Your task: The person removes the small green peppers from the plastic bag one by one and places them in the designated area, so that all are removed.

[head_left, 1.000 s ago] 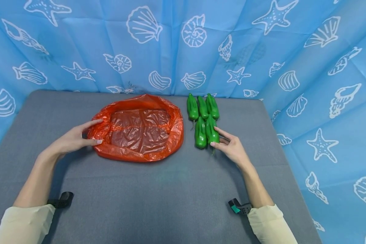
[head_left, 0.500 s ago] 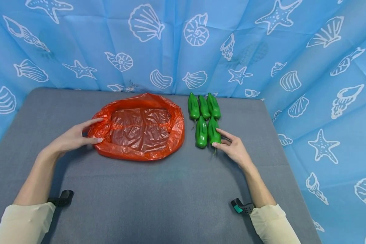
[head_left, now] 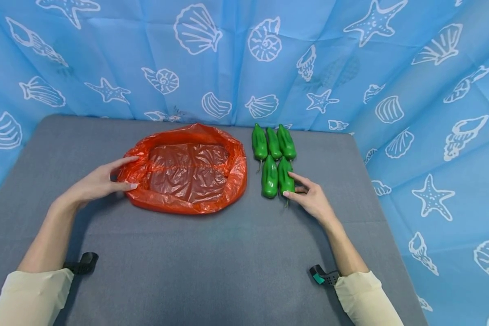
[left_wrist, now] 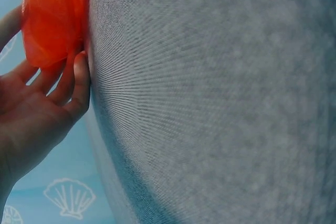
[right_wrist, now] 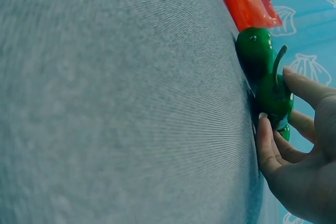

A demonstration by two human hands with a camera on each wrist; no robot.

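An orange-red plastic bag [head_left: 187,206] lies spread with its mouth opened out on the left part of the table. At its left end my left hand [head_left: 95,181] holds the gathered side, thumb and fingers on either side of it. In the left wrist view the fingers of this hand [left_wrist: 37,108] lie against the bag [left_wrist: 55,19]. My right hand [head_left: 311,197] grips the nearest right green pepper [head_left: 285,176] between thumb and fingers. This pepper [right_wrist: 273,95] shows its stem in the right wrist view, and it appears to rest on the table.
Beside the held pepper lies another green pepper [head_left: 270,179]. Behind them, 3 more form a row, including a left one [head_left: 259,142]. A blue curtain [head_left: 236,59] with white sea shells borders the grey table [head_left: 212,271] at the back and right.
The view has shifted slightly. Both hands stay in place, the left at the bag and the right at the same pepper; the bag and peppers keep their arrangement.
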